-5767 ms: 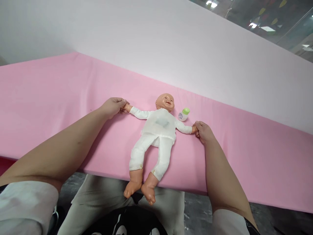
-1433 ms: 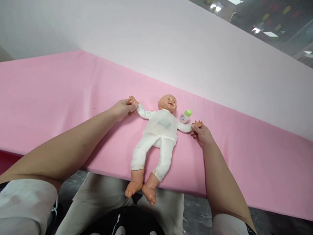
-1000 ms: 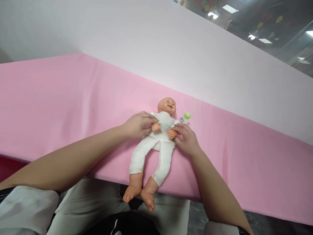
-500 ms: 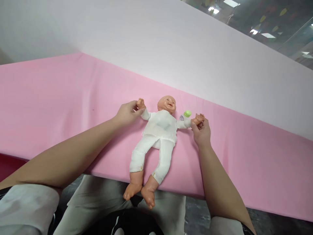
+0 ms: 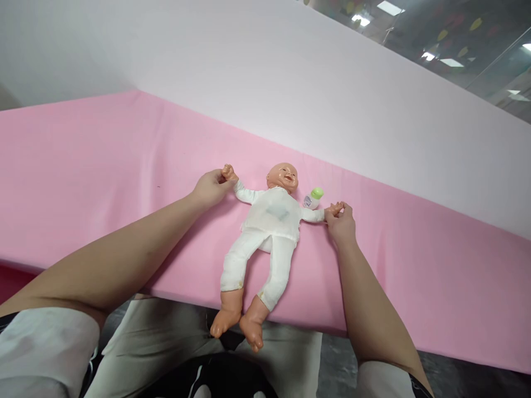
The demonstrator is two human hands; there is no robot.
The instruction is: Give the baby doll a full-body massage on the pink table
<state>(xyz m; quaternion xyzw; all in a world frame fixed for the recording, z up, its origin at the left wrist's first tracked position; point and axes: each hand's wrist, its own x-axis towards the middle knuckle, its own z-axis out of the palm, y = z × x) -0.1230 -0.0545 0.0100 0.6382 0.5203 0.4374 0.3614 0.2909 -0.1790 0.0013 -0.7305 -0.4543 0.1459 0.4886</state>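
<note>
A baby doll [image 5: 269, 224] in a white suit lies on its back on the pink padded surface [image 5: 83, 182], head away from me, bare feet hanging over the near edge. Its arms are spread wide to both sides. My left hand [image 5: 211, 187] grips the doll's hand on the left. My right hand [image 5: 341, 222] pinches the doll's other hand on the right. A small white bottle with a green cap [image 5: 312, 198] lies beside the doll's head, just behind its right-side arm.
A pale wall panel [image 5: 290, 83] rises behind the pink surface. My lap and light trousers [image 5: 166, 342] are below the near edge. Glass with ceiling lights [image 5: 456, 50] shows at the top right.
A second ago both doll hands were held together over its chest. Since then my hands have pulled the arms apart and out to the sides, down onto the surface.
</note>
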